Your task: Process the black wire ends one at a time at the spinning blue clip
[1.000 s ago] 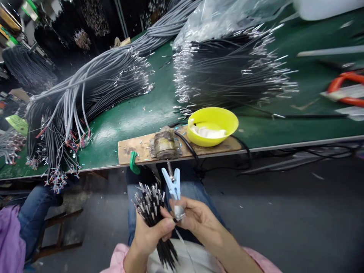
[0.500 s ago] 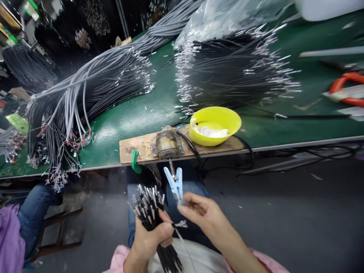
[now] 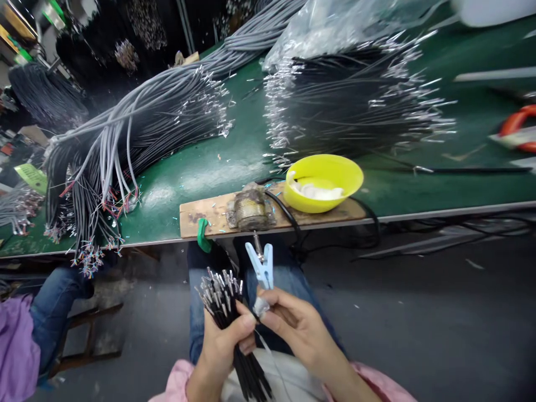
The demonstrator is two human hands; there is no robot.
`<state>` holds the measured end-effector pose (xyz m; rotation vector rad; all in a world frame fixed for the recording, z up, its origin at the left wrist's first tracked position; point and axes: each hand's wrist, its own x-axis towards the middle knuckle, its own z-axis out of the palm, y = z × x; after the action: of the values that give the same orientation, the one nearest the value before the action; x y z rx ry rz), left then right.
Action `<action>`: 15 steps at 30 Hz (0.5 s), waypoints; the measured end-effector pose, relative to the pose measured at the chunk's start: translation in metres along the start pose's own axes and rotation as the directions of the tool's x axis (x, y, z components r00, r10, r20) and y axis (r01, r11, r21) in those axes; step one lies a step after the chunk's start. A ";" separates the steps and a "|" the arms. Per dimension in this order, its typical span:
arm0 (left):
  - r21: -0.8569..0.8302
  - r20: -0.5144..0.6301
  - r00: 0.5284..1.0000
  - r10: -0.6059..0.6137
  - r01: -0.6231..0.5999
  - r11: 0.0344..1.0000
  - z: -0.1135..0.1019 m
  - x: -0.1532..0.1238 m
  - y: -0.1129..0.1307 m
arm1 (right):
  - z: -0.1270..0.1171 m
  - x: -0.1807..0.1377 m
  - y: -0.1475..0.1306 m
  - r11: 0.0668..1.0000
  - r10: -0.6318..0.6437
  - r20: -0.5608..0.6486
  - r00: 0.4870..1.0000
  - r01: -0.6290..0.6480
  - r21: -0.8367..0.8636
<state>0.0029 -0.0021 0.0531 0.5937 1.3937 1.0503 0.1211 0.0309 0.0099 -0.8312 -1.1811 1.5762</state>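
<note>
My left hand (image 3: 224,340) is closed around a bundle of thin black wires (image 3: 221,296) with bare silver tips pointing up. My right hand (image 3: 291,326) pinches a light blue clothespin-like clip (image 3: 262,265) and a small silvery piece at its base, close against the bundle and my left thumb. Both hands sit over my lap, just below the table edge. A thin wire trails down from between the hands.
A wooden board (image 3: 209,212) with a rusty metal block (image 3: 250,209) and a green clamp (image 3: 204,234) sits at the green table's (image 3: 196,173) edge. A yellow bowl (image 3: 323,181), grey cable bundles (image 3: 125,134) and black wire stacks (image 3: 347,106) lie behind. Another person's leg (image 3: 54,307) is at left.
My right hand pulled away from the bundle half a second ago, then came back against my left thumb with the clip. The view shifted slightly.
</note>
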 end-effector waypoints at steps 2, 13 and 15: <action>-0.036 0.036 0.999 -0.022 0.023 0.999 -0.003 0.001 -0.003 | -0.001 0.000 0.002 0.993 0.096 0.046 0.994 -0.099 0.071; -0.305 0.164 0.984 -0.065 0.114 0.946 -0.013 0.009 -0.032 | -0.007 0.000 0.005 0.972 0.212 0.112 0.971 -0.221 0.084; -0.320 0.169 0.984 -0.055 0.107 0.941 -0.017 0.010 -0.032 | -0.010 0.000 0.007 0.981 0.191 0.027 0.981 -0.191 0.024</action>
<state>-0.0065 -0.0124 0.0181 0.3620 1.0655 1.1140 0.1283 0.0337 -0.0002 -0.9328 -1.1223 1.7587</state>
